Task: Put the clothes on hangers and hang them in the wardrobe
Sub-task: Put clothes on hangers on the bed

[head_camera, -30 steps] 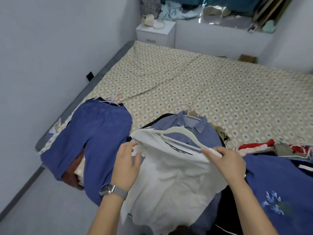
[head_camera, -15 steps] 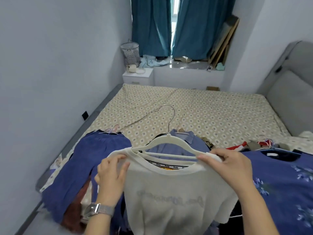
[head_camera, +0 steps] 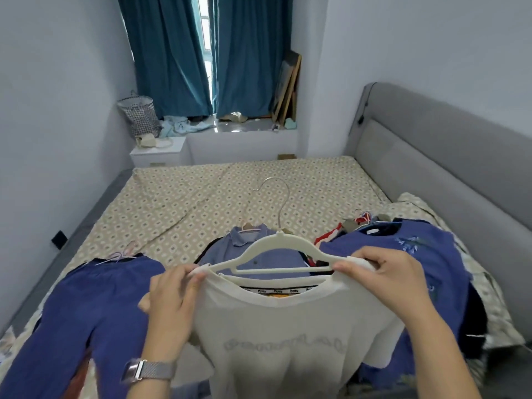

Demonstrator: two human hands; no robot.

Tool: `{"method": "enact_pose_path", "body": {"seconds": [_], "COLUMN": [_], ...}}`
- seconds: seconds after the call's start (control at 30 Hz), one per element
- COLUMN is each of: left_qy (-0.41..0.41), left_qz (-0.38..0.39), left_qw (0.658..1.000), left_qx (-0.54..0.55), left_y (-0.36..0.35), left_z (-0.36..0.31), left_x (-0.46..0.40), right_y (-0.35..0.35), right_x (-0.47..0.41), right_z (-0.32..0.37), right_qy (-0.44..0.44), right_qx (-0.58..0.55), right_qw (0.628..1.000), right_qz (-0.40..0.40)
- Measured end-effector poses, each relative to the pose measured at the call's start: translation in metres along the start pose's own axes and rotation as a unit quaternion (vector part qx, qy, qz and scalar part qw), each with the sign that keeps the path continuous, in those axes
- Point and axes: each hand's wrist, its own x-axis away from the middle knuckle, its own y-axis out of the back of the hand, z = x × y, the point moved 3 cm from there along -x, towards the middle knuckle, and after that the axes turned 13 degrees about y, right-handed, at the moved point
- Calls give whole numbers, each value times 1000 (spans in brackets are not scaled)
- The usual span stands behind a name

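Note:
A white T-shirt (head_camera: 288,335) with pale grey lettering hangs on a white hanger (head_camera: 276,249) with a metal hook, held up in front of me over the bed. My left hand (head_camera: 172,303) pinches the shirt's left shoulder at the hanger's end. My right hand (head_camera: 385,280) pinches the right shoulder over the other end. Behind it on the bed lie a denim shirt (head_camera: 259,251) on a hanger, blue trousers (head_camera: 95,312) at the left and a dark blue embroidered top (head_camera: 408,251) at the right.
The patterned bed (head_camera: 230,191) stretches ahead, with a grey headboard (head_camera: 446,156) on the right and a wall on the left. A white nightstand (head_camera: 158,154), a checked basket (head_camera: 138,116) and teal curtains (head_camera: 201,53) stand at the far end. No wardrobe shows.
The white shirt has gone from lying on the clothes pile to hanging upright on its hanger, lifted by both hands. My view has tilted up toward the window.

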Motion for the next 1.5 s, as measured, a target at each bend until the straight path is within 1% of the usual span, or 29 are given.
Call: {"method": "enact_pose_path", "body": {"seconds": [0.13, 0.27, 0.43, 0.63, 0.87, 1.03, 1.17, 1.3, 1.43, 1.5], "left_qy": [-45, -92, -124, -137, -158, -151, -137, -133, -125, -123], "left_qz": [34, 57, 99, 141, 169, 218, 252, 249, 237, 230], "left_qw": [998, 994, 987, 980, 973, 964, 958, 959, 963, 965], "left_qx": [10, 9, 4, 25, 24, 15, 14, 0, -7, -10], "left_y": [-23, -52, -105, -181, -246, -284, -307, -327, -351, -363], "left_z": [-27, -62, -104, -156, -210, -230, -247, -248, -258, -267], "left_x": [11, 24, 43, 81, 125, 141, 139, 119, 83, 62], "right_y": [33, 68, 111, 178, 240, 261, 264, 253, 247, 247], "right_x": [16, 29, 52, 84, 111, 125, 116, 93, 48, 21], "right_z": [-25, -55, -106, -168, -228, -265, -290, -314, -331, -340], "right_qy": [-27, -63, -101, -153, -181, -205, -184, -180, -151, -154], "right_qx": [7, -16, -32, -12, 6, -1, 21, 23, 47, 52], "right_qw": [999, 997, 993, 985, 977, 970, 965, 959, 963, 963], "right_qz": [-20, -44, -55, -82, -117, -131, -186, -216, -217, -214]}}
